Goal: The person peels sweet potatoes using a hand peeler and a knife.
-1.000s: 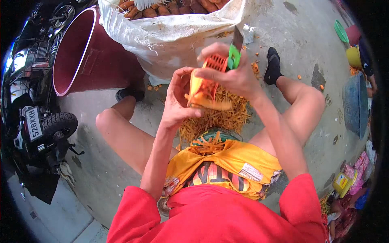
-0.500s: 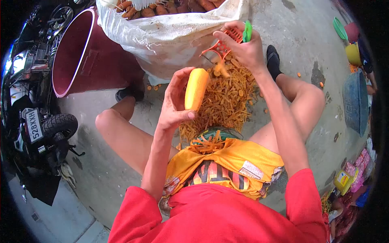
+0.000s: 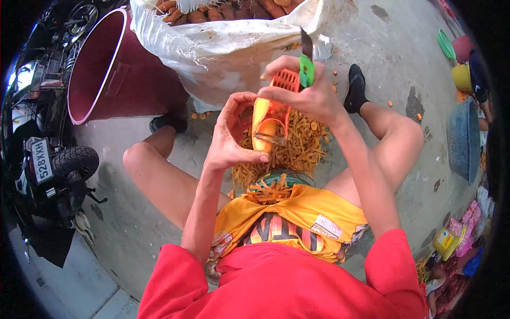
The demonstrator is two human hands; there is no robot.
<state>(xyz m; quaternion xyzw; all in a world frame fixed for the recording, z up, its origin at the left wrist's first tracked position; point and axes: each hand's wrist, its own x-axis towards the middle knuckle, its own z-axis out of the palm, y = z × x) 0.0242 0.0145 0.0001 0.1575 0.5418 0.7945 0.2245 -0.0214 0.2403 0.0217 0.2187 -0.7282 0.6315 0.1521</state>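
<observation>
My left hand (image 3: 227, 133) is wrapped around a peeled carrot (image 3: 260, 111), held upright over the ground between my legs. My right hand (image 3: 321, 101) grips an orange plastic peeler (image 3: 287, 80), whose blade lies against the lower part of the carrot. In that same hand is a small knife (image 3: 306, 69) with a green handle, its dark blade pointing up and away from me. Below both hands spreads a heap of carrot peelings (image 3: 300, 151). More peelings (image 3: 271, 191) rest on the yellow cloth (image 3: 303, 210) across my lap.
A white sack (image 3: 212, 53) of unpeeled carrots (image 3: 218, 11) stands ahead, beside a large dark-red tub (image 3: 143, 85). A motorcycle (image 3: 64, 165) is parked at the left. To the right are a blue-grey basin (image 3: 464, 141), a yellow container (image 3: 447, 240) and part of another person (image 3: 481, 85).
My right hand has moved left and toward me, bringing the peeler onto the carrot. The knife's blade now shows above that hand. My left hand still holds the carrot in nearly the same place.
</observation>
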